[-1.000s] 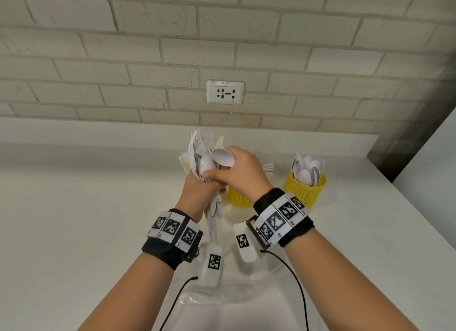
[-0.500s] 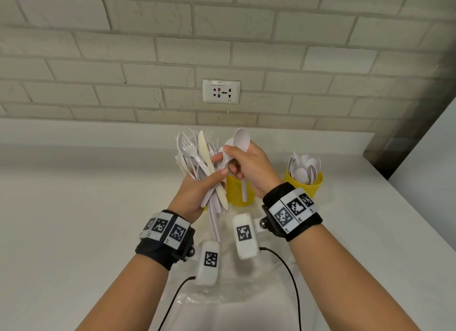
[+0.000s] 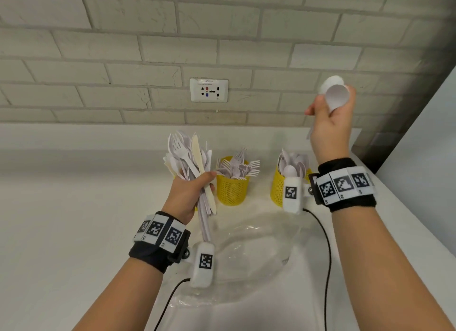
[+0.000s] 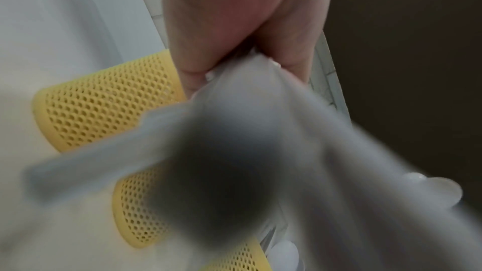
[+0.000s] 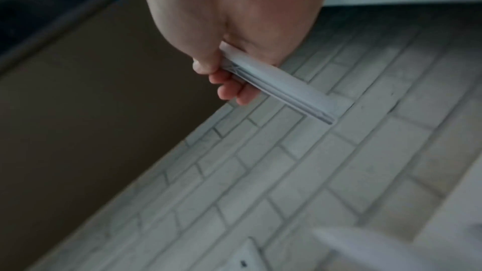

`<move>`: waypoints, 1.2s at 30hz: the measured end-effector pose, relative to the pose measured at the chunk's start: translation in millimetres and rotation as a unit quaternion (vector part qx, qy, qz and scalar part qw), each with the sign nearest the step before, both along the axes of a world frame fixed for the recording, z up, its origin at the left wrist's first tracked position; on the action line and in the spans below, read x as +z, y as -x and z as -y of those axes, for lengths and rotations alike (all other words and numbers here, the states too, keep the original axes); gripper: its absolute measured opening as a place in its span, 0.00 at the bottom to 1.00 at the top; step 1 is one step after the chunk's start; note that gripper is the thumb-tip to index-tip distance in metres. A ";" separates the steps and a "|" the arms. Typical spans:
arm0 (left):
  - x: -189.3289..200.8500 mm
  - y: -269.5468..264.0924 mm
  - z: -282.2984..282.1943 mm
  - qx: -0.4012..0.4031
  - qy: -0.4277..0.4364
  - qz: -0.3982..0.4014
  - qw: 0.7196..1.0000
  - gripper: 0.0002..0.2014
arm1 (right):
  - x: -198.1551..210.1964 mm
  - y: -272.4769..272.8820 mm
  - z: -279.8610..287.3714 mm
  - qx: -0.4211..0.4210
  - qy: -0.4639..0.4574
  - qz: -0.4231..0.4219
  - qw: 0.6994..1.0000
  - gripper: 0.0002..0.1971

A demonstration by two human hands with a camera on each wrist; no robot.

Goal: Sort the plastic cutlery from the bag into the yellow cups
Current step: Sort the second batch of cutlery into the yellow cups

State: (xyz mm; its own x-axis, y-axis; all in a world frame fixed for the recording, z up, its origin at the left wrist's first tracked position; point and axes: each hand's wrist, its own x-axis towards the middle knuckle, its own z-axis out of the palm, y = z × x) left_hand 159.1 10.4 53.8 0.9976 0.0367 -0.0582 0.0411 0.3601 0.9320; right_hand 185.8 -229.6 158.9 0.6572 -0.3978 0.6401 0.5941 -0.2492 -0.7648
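Note:
My left hand [image 3: 190, 190] grips a bunch of white plastic cutlery [image 3: 191, 158], forks and knives fanned upward, just left of a yellow mesh cup with forks [image 3: 233, 182]. My right hand [image 3: 330, 118] is raised high above the yellow cup with spoons [image 3: 278, 182] and holds two white spoons [image 3: 336, 95], bowls up. In the right wrist view the fingers pinch the spoon handles [image 5: 276, 83]. In the left wrist view the blurred cutlery handles [image 4: 260, 131] cover most of the picture, with yellow cups [image 4: 104, 100] beyond them.
A clear plastic bag [image 3: 251, 249] lies crumpled on the white counter [image 3: 74, 219] in front of the cups. A brick wall with a power socket [image 3: 209, 90] stands behind. The counter's right edge [image 3: 407, 222] runs beside a dark gap.
My right hand pulled spoons out of the bunch and lifted them up and to the right, above the spoon cup. The left hand dropped slightly with the remaining cutlery.

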 end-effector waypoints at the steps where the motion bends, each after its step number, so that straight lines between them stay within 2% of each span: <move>1: -0.6 -0.8 0.6 0.004 0.002 -0.003 1.000 0.09 | -5.4 -5.0 8.2 -0.018 0.003 -0.006 1.000 0.09; 4: -0.8 -1.2 3.5 0.007 -0.003 -0.001 1.000 0.08 | -42.4 -23.0 23.4 -0.045 -0.007 -0.095 0.994 0.11; 6: -1.8 -1.1 4.9 0.006 -0.008 0.002 1.000 0.09 | -71.8 -27.5 27.2 -0.033 0.004 -0.182 0.983 0.18; 8: -1.5 -0.9 5.7 0.001 -0.014 0.007 1.000 0.11 | -90.9 -23.6 27.9 -0.011 0.017 -0.220 0.975 0.26; 10: -1.8 -1.0 5.6 -0.002 -0.022 0.010 1.000 0.12 | -96.8 -19.7 25.8 0.008 0.019 -0.205 0.979 0.29; 12: -1.8 -0.8 5.1 -0.002 -0.028 0.012 1.000 0.13 | -95.1 -19.4 22.2 0.018 0.045 -0.188 0.981 0.26; 16: -1.4 -0.5 6.2 -0.005 -0.040 0.003 0.999 0.12 | -97.6 -28.4 19.6 -0.011 0.183 -0.183 0.966 0.07; 20: -0.6 -0.6 7.0 -0.027 -0.041 0.009 0.999 0.12 | -91.9 -31.4 24.9 -0.078 0.177 -0.146 0.970 0.10; 22: -0.1 0.1 8.1 -0.042 -0.036 0.022 0.998 0.13 | -93.0 -35.1 32.0 -0.100 0.198 -0.154 0.963 0.12; 25: -0.2 1.7 10.2 -0.058 -0.026 0.035 0.997 0.12 | -105.3 -40.1 39.2 -0.096 0.287 -0.257 0.918 0.13; 27: -1.3 2.2 12.1 -0.072 -0.024 0.038 0.996 0.10 | -108.8 -37.5 39.0 -0.100 0.318 -0.279 0.900 0.13; 30: -1.6 2.9 13.7 -0.092 -0.027 0.045 0.994 0.08 | -92.6 -26.8 23.4 -0.118 0.329 -0.178 0.920 0.11; 31: -1.7 2.5 14.1 -0.096 -0.027 0.047 0.994 0.08 | -83.3 -22.4 13.3 -0.105 0.312 -0.138 0.934 0.09; 33: -1.8 2.1 14.8 -0.103 -0.029 0.051 0.993 0.08 | -63.9 -11.5 -11.1 -0.016 0.260 -0.107 0.960 0.06; 34: -1.5 1.9 15.8 -0.107 -0.031 0.055 0.992 0.07 | -55.2 -4.5 -24.6 0.051 0.237 -0.118 0.963 0.04; 36: -0.2 2.3 17.3 -0.115 -0.032 0.060 0.991 0.07 | -44.5 7.2 -49.0 0.161 0.221 -0.154 0.949 0.06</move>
